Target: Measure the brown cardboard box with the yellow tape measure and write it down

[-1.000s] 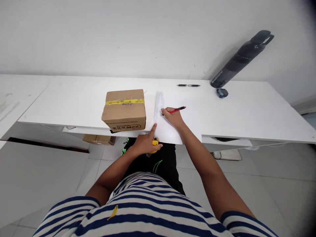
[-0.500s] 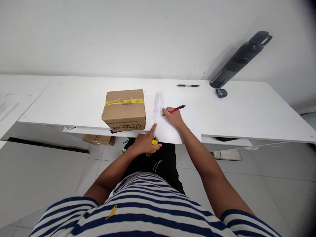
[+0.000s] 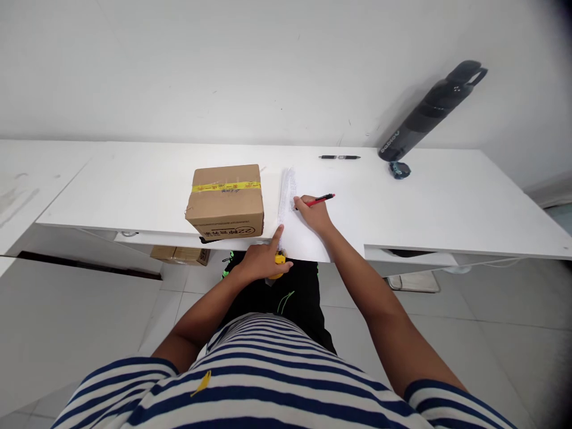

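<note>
In the head view, my right hand [image 3: 314, 213] rests on a white sheet of paper [image 3: 308, 241], its fingers closed around a red and black pen [image 3: 320, 200] with the tip down on the sheet. Faint grey marks run in a narrow band near the paper's left side. At the front edge of the table, my left hand [image 3: 261, 259] grips a yellow and black tape measure [image 3: 279, 258], mostly covered by the fingers. Its index finger stretches onto the lower left edge of the paper. Close to the left hand stands a taped cardboard box [image 3: 227, 199].
Behind the paper lies a black pen [image 3: 339, 157]. A tall dark bottle [image 3: 429, 113] stands at the back right, beside a small dark teal object [image 3: 399, 170]. The white table [image 3: 447, 208] meets a wall. Another cardboard box [image 3: 179, 255] is below the table at left.
The view has shifted very slightly. Both hands, the red pen and the paper keep nearly the same places; no grip has changed.
</note>
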The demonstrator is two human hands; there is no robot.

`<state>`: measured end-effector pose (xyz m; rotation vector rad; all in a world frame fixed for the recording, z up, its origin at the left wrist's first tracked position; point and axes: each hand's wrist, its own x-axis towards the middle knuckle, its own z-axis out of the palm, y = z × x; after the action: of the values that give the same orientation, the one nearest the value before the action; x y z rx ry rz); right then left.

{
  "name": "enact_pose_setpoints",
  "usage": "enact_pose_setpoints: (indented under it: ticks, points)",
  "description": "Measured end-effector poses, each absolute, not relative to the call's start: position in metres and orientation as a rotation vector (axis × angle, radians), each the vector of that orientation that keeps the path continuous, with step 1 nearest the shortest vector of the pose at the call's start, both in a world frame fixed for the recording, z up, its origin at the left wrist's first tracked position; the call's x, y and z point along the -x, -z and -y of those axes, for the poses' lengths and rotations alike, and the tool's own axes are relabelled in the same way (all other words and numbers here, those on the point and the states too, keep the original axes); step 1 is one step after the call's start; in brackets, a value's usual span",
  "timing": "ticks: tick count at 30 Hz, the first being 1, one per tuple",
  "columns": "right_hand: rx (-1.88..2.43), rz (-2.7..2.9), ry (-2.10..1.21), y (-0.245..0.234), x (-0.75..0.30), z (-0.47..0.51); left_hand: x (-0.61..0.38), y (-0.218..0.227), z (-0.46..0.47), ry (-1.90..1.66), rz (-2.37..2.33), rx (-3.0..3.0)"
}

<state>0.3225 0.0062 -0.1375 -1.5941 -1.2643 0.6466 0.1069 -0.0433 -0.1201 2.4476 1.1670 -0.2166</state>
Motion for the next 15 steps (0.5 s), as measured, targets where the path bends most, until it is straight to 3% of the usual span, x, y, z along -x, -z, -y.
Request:
enact_pose_setpoints:
  ticks: [10, 15]
  points:
    - [1.642, 1.276, -0.603, 0.14, -0.326, -0.008, -0.11, 0.114, 0.045, 0.246, -1.194, -2.437]
    - [1.671, 1.334, -0.546, 0.136, -0.323, -0.003, -0.101, 0.086, 0.055, 0.193, -1.184, -2.301]
